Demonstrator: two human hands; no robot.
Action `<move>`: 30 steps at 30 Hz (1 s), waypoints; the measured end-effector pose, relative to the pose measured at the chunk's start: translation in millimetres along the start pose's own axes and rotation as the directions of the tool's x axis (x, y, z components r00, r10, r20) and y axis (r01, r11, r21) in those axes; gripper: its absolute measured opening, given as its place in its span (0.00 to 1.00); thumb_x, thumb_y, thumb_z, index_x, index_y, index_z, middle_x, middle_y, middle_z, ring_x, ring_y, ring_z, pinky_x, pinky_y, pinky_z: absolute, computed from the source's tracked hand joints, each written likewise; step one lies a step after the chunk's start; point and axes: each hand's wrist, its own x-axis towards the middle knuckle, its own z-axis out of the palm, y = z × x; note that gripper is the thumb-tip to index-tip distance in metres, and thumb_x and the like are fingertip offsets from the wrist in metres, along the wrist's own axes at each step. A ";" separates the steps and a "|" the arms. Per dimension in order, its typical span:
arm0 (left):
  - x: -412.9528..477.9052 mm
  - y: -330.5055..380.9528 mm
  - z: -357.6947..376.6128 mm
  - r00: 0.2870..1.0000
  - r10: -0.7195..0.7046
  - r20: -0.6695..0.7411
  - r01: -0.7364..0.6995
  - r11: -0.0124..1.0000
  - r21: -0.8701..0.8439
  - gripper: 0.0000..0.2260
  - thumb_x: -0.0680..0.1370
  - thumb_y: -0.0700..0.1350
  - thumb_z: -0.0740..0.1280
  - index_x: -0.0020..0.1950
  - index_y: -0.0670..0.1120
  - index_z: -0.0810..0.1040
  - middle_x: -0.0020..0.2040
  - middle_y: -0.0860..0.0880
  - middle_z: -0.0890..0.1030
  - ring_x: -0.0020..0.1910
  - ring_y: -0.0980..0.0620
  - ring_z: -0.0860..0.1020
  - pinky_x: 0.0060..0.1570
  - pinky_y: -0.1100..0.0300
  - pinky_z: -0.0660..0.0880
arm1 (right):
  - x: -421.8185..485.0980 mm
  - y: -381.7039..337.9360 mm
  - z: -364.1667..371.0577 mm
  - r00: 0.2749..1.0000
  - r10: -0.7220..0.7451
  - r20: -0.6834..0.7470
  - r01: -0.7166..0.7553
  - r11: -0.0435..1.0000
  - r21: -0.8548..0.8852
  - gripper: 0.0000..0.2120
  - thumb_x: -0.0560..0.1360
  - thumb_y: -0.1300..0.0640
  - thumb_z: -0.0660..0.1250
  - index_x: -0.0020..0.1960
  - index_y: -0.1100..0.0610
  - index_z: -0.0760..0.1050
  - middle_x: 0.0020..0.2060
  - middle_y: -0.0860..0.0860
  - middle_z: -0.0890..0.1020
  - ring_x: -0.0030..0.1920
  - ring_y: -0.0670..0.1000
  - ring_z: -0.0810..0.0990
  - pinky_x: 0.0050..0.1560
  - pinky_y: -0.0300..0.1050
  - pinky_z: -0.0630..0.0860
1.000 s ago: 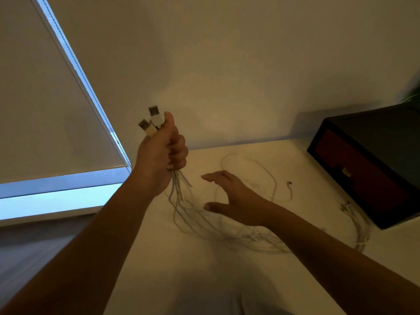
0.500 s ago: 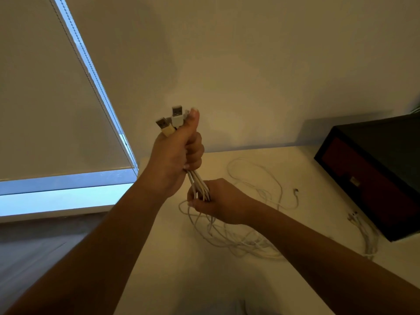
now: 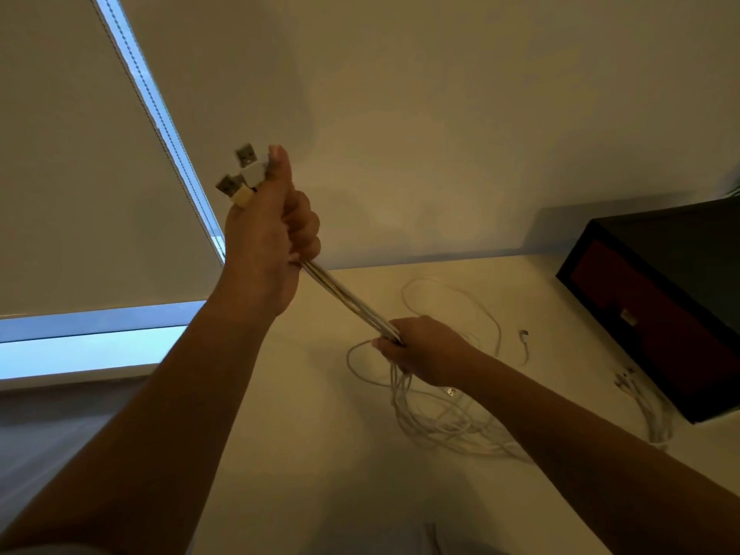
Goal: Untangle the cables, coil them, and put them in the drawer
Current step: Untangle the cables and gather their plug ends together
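Gripping cables taut between both hands.

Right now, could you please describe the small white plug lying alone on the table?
On the cream table, at right, stands a black box with a red drawer. Between it and the white cable tangle lies the small white plug, alone on bare tabletop.

A pale roller blind covers most of the window, beside a plain wall and white tabletop.
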 end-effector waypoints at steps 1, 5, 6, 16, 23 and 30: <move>0.6 3.3 -0.9 1.000 0.013 -0.020 -0.013 1.000 -0.012 0.22 0.81 0.56 0.59 0.31 0.49 0.56 0.25 0.53 0.56 0.23 0.56 0.53 0.22 0.64 0.51 | 0.2 6.1 3.2 0.999 0.031 0.009 -0.030 0.999 -0.039 0.16 0.80 0.45 0.58 0.35 0.48 0.66 0.33 0.48 0.76 0.38 0.52 0.77 0.42 0.47 0.73; 3.2 12.5 -9.8 0.995 0.045 -0.084 -0.047 0.999 -0.027 0.23 0.81 0.57 0.59 0.31 0.49 0.55 0.26 0.52 0.54 0.24 0.56 0.52 0.22 0.63 0.51 | -1.5 34.3 13.4 0.989 0.145 0.011 -0.144 0.985 -0.096 0.16 0.80 0.46 0.56 0.35 0.48 0.66 0.35 0.49 0.77 0.40 0.52 0.77 0.42 0.45 0.72; 3.5 11.5 -12.5 0.995 0.044 -0.089 -0.046 0.999 -0.021 0.23 0.80 0.57 0.59 0.32 0.49 0.55 0.26 0.52 0.54 0.24 0.56 0.52 0.22 0.63 0.51 | -1.5 38.5 12.5 0.988 0.152 -0.002 -0.152 0.982 -0.116 0.16 0.81 0.46 0.55 0.36 0.48 0.66 0.34 0.48 0.76 0.39 0.52 0.77 0.42 0.45 0.72; 7.5 9.0 -22.4 0.993 0.085 -0.085 -0.082 0.996 0.037 0.23 0.81 0.57 0.58 0.32 0.49 0.54 0.26 0.52 0.54 0.22 0.56 0.53 0.20 0.66 0.54 | -12.9 56.6 -3.4 0.993 0.088 -0.079 -0.115 0.869 -0.480 0.17 0.80 0.41 0.52 0.50 0.49 0.76 0.40 0.48 0.79 0.51 0.52 0.75 0.57 0.51 0.64; 14.4 24.0 -33.7 0.987 0.106 -0.117 -0.099 0.993 0.071 0.23 0.81 0.58 0.56 0.32 0.49 0.53 0.25 0.53 0.54 0.22 0.56 0.53 0.19 0.65 0.53 | -34.9 51.9 -9.6 0.989 -0.084 -0.118 0.078 0.995 -0.060 0.15 0.78 0.47 0.63 0.35 0.52 0.73 0.28 0.48 0.74 0.30 0.47 0.72 0.37 0.41 0.68; 17.3 24.6 -36.7 0.986 0.132 -0.103 -0.125 0.989 0.073 0.23 0.82 0.58 0.55 0.33 0.49 0.53 0.25 0.54 0.55 0.22 0.57 0.53 0.20 0.65 0.54 | -40.4 56.8 -7.8 0.990 -0.113 -0.089 0.118 0.991 0.057 0.09 0.74 0.51 0.71 0.44 0.57 0.80 0.38 0.49 0.74 0.37 0.46 0.75 0.41 0.41 0.72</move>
